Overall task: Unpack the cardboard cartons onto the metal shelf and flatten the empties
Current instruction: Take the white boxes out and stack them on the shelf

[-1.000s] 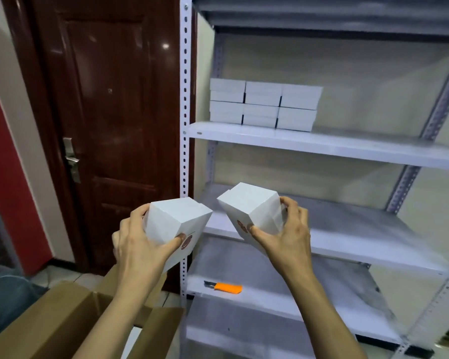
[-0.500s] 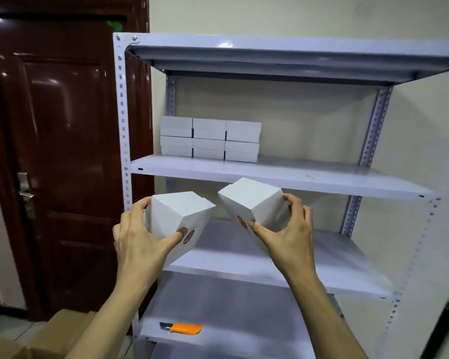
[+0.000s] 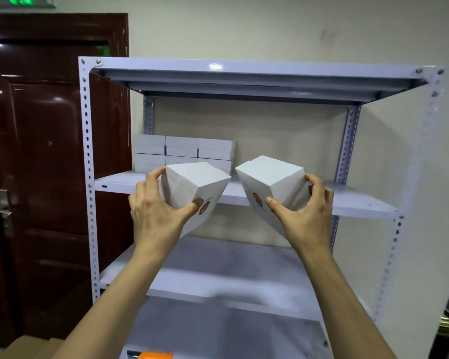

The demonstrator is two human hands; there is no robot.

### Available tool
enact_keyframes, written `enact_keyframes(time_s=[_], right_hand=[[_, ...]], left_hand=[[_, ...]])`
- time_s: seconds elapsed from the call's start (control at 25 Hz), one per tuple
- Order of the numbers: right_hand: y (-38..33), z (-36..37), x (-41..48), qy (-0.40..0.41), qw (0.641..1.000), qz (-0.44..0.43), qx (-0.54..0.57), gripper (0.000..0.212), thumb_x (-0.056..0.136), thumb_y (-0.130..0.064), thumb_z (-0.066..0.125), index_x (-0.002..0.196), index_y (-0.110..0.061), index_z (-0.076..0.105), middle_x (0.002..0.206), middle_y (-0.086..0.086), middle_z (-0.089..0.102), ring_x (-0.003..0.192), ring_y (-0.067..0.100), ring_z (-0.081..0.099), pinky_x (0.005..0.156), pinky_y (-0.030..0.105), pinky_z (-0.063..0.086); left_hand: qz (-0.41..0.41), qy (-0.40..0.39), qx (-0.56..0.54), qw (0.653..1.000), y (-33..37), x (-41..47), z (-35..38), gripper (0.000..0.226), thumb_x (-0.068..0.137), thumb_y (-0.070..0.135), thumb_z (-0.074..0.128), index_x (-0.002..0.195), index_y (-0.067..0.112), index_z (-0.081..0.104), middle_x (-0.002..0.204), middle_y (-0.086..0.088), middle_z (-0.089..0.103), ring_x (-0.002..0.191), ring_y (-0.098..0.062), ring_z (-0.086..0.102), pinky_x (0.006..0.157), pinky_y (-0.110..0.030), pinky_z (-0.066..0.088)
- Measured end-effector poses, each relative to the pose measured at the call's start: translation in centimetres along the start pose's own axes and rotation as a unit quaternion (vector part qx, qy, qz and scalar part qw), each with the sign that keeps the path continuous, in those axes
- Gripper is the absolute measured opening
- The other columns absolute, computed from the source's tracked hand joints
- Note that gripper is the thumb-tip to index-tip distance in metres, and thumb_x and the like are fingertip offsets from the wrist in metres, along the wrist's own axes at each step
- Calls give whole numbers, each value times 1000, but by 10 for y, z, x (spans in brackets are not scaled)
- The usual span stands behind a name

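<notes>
At far left, dark red door (image 3: pixel 44 177), closed; beneath it, cut by the bottom edge, a corner of a brown cardboard carton (image 3: pixel 24 348). Next rightward, metal shelf (image 3: pixel 87 177): pale perforated uprights, several boards. Low on a lower board, orange utility knife (image 3: pixel 156 354), partly out of frame. On the second board from the top, pushed to its back left corner, shelved white boxes (image 3: pixel 182 151): flat, three across, in tiers, long faces forward. Remainder of that board (image 3: pixel 347 200) bare to their right.

Left of centre, left hand (image 3: pixel 156 216): curled round the left box stack (image 3: pixel 195 185), thumb on the near face beside a round red label, fingers wrapped over the far side. Stack held in the air at board level, tilted, top leaning rightward; side seams suggestive of several flat boxes gripped as one, number unclear.

Right of centre, right hand (image 3: pixel 306 216): likewise closed round the right box stack (image 3: pixel 272 182), thumb on the labelled near face, fingers over the far side; tilted the opposite way. Stacks near each other, not touching.

Relation governing the next move: shelved white boxes straight behind the left box stack, bare board straight behind the right one. Judged easier: right hand, straight forward onto free board; left hand, up onto the existing tiers or sideways. Both stacks to be levelled first.
</notes>
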State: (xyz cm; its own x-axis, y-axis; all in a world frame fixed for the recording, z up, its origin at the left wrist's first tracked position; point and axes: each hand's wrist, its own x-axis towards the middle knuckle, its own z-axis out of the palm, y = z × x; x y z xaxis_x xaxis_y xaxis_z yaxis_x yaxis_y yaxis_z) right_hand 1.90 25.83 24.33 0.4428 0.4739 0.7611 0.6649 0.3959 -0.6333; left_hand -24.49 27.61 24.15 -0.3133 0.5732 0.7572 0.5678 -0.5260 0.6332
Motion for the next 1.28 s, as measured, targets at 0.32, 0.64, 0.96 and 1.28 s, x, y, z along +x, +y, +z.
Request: enact_keyframes(time_s=[0.32, 0.64, 0.96, 1.28], right_hand=[[24, -14, 40, 40, 999, 14, -3, 87, 66, -47, 90, 134, -30, 40, 130, -4, 41, 123, 22, 47, 100, 52, 48], [49, -9, 74, 47, 997, 43, -33, 91, 66, -52, 88, 138, -29, 37, 135, 0, 41, 125, 24, 47, 103, 52, 47], [59, 10, 103, 43, 991, 96, -79, 94, 68, -58, 84, 139, -25, 31, 139, 7, 41, 126, 32, 46, 99, 50, 48], [60, 27, 118, -2, 981, 108, -162, 94, 76, -68, 72, 150, -36, 25, 137, 11, 34, 126, 35, 44, 92, 46, 46]], left_hand=[[34, 5, -30, 999, 31, 26, 64, 91, 61, 46, 90, 137, 29, 43, 123, -4, 53, 114, -27, 44, 93, -34, 35], [28, -12, -48, 998, 40, 46, 129, 90, 63, 46, 89, 137, 29, 41, 123, -2, 50, 115, -28, 43, 96, -45, 42], [-14, -35, -14, 999, 39, 66, 171, 87, 64, 59, 83, 130, 23, 39, 127, -4, 50, 115, -32, 44, 90, -52, 47], [-31, -111, 0, 993, 41, 72, 186, 97, 69, 67, 77, 143, 27, 31, 140, -5, 39, 129, -32, 40, 94, -50, 46]])
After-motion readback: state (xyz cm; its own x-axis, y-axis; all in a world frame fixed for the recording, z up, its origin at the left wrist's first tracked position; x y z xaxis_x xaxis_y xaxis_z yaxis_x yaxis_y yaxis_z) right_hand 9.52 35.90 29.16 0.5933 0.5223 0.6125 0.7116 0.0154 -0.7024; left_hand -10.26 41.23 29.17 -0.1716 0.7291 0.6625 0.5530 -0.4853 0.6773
